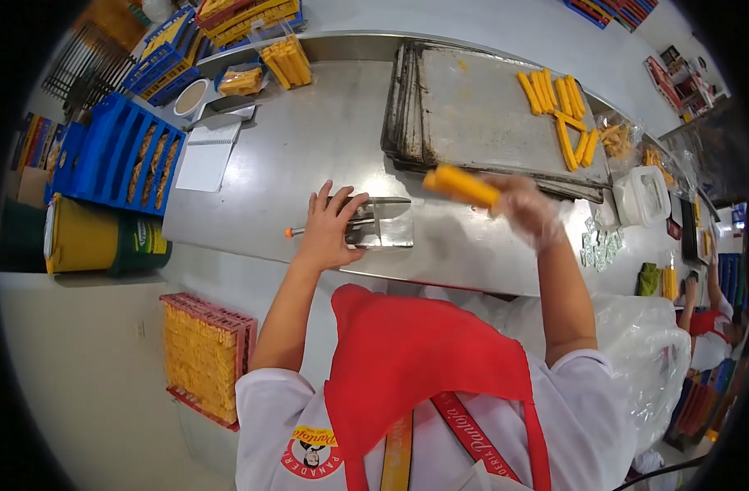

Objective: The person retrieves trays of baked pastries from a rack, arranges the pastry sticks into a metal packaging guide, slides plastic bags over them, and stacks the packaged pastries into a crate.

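Red apron (427, 360); left hand (332, 225), fingers apart, touches metal tool (393, 223) before tray stack (472, 114); right hand (528, 211) clamps yellow sticks (463, 187) near tray stack.

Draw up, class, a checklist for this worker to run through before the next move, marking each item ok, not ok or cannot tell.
1. Right hand has a grip on the yellow sticks: ok.
2. Left hand is on the metal holder: ok.
3. Held sticks are in the holder: not ok, they are raised apart from it.
4. Number of sticks held is right: cannot tell, they are blurred.
5. More sticks lie on the baking tray: ok.
6. Small packets are neatly stacked: not ok, they lie scattered.
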A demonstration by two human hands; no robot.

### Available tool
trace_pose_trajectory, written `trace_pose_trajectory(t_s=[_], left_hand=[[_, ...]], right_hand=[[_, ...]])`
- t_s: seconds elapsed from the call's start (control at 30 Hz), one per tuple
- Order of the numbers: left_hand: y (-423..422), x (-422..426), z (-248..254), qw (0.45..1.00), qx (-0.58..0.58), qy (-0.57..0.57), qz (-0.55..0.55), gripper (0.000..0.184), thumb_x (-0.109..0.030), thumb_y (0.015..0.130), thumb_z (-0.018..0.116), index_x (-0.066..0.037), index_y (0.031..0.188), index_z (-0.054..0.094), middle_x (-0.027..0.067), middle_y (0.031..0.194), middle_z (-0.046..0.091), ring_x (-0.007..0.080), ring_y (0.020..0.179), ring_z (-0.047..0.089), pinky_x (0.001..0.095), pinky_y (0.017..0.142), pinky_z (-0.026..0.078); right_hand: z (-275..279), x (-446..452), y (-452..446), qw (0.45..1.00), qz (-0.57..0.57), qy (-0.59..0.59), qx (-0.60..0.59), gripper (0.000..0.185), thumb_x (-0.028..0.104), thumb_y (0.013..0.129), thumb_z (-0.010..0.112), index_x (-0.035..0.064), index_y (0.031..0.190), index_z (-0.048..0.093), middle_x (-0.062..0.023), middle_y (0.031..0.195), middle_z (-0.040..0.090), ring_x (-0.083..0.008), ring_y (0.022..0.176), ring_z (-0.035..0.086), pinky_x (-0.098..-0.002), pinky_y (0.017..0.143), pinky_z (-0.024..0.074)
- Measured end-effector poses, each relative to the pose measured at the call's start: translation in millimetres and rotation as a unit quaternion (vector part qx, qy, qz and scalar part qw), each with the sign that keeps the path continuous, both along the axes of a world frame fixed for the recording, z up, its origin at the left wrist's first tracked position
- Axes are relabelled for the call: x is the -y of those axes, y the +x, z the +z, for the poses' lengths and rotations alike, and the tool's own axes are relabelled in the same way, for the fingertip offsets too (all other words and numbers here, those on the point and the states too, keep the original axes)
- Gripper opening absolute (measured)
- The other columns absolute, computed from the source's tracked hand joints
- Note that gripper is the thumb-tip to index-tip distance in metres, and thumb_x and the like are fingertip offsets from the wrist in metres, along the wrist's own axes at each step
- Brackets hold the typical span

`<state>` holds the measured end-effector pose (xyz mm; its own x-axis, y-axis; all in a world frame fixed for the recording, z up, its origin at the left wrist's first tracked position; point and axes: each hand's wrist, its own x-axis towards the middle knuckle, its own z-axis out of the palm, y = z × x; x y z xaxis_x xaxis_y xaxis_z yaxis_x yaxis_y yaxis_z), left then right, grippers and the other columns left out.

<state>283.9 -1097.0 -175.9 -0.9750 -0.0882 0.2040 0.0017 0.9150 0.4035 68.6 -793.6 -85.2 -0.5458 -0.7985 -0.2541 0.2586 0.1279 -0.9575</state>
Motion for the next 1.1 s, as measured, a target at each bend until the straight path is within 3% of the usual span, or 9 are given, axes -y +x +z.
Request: trace_pose_trajectory(t_s=[0.17, 0.33, 0.43, 0.57, 0.7, 0.77, 0.83, 0.97, 1.1], left_hand=[[-12.9, -13.9, 3.1, 0.999, 0.005, -0.002, -0.043, 0.098, -0.03, 0.053, 0.085, -0.025, 0.143, 0.046, 0.0101, 0.145, 0.043, 0.0467, 0.141, 0.028, 0.0685, 0.113, 0.024], [-30.9, -39.7, 3.4, 0.993, 0.003, 0.017, -0.114, 0.1, -0.029, 0.051, 0.087, -0.024, 0.143, 0.048, 0.0097, 0.147, 0.043, 0.047, 0.142, 0.026, 0.0672, 0.113, 0.025], [-34.9, -48.6, 4.2, 0.991, -0.004, 0.033, -0.131, 0.099, -0.029, 0.052, 0.087, -0.021, 0.143, 0.048, 0.0126, 0.148, 0.041, 0.048, 0.143, 0.023, 0.0668, 0.113, 0.025], [-36.2, -49.7, -2.2, 0.986, -0.043, 0.017, -0.16, 0.085, -0.028, 0.054, 0.087, -0.016, 0.131, 0.055, 0.0171, 0.15, 0.038, 0.0483, 0.145, 0.021, 0.0661, 0.114, 0.024], [-45.4, -61.0, -9.7, 0.981, -0.045, 0.081, -0.168, 0.074, -0.025, 0.053, 0.087, -0.011, 0.12, 0.059, 0.0186, 0.149, 0.038, 0.0479, 0.145, 0.021, 0.0656, 0.114, 0.024], [-47.2, -69.1, -2.9, 0.983, -0.042, 0.073, -0.16, 0.076, -0.025, 0.052, 0.087, -0.01, 0.121, 0.059, 0.0186, 0.149, 0.039, 0.048, 0.144, 0.022, 0.0653, 0.114, 0.024], [-47.5, -75.0, 1.8, 0.988, -0.035, 0.055, -0.138, 0.08, -0.025, 0.051, 0.088, -0.01, 0.123, 0.058, 0.0181, 0.148, 0.04, 0.048, 0.143, 0.024, 0.0643, 0.114, 0.026], [-47.7, -78.3, 4.4, 0.989, -0.034, 0.058, -0.131, 0.083, -0.025, 0.05, 0.089, -0.01, 0.125, 0.058, 0.0177, 0.147, 0.041, 0.0476, 0.143, 0.025, 0.0643, 0.113, 0.026], [-47.1, -78.9, 4.5, 0.99, -0.028, 0.052, -0.126, 0.086, -0.025, 0.05, 0.089, -0.011, 0.128, 0.057, 0.0173, 0.148, 0.041, 0.0476, 0.143, 0.025, 0.061, 0.114, 0.028]], right_hand=[[-83.6, -13.0, 30.2, 0.97, -0.012, 0.172, 0.173, 0.056, 0.038, 0.08, 0.065, -0.0013, 0.12, 0.063, -0.0142, 0.105, 0.069, -0.0242, 0.089, 0.064, -0.0321, 0.072, 0.0508], [-89.2, 11.7, 40.2, 0.911, 0.043, 0.106, 0.396, 0.075, 0.058, 0.085, 0.061, -0.0041, 0.128, 0.053, -0.022, 0.11, 0.064, -0.0336, 0.086, 0.068, -0.041, 0.069, 0.0574], [-81.3, 4.4, 37.8, 0.907, -0.075, 0.333, 0.246, 0.085, 0.067, 0.089, 0.056, -0.0105, 0.125, 0.054, -0.0288, 0.113, 0.062, -0.0371, 0.088, 0.068, -0.0434, 0.072, 0.0588], [-128.2, -40.2, 42.4, 0.963, -0.091, 0.143, 0.209, 0.068, 0.052, 0.089, 0.068, -0.0065, 0.123, 0.057, -0.0193, 0.098, 0.063, -0.0306, 0.084, 0.069, -0.0403, 0.073, 0.0601], [-73.7, -20.5, 58.0, 0.978, -0.051, 0.202, 0.029, 0.046, 0.04, 0.084, 0.072, -0.001, 0.106, 0.07, -0.0144, 0.089, 0.069, -0.027, 0.085, 0.07, -0.0381, 0.077, 0.0569], [-62.8, -24.2, 33.6, 0.904, -0.092, 0.234, -0.345, 0.038, 0.037, 0.082, 0.072, 0.0007, 0.095, 0.074, -0.0182, 0.088, 0.072, -0.0288, 0.086, 0.07, -0.0389, 0.08, 0.0547], [-13.2, -36.1, 4.6, 0.874, -0.266, 0.254, -0.317, 0.035, 0.036, 0.083, 0.069, 0.0017, 0.089, 0.075, -0.0212, 0.089, 0.072, -0.0313, 0.084, 0.07, -0.0408, 0.079, 0.0546], [46.0, -57.3, -60.7, 0.643, -0.413, 0.492, -0.417, 0.068, 0.045, 0.076, 0.073, -0.0023, 0.123, 0.059, -0.0236, 0.118, 0.065, -0.036, 0.112, 0.062, -0.0413, 0.096, 0.0491], [40.9, -70.9, -97.6, 0.655, -0.363, 0.519, -0.412, 0.073, 0.045, 0.072, 0.074, -0.0009, 0.127, 0.059, -0.0229, 0.115, 0.067, -0.0382, 0.108, 0.065, -0.0429, 0.095, 0.0509]])
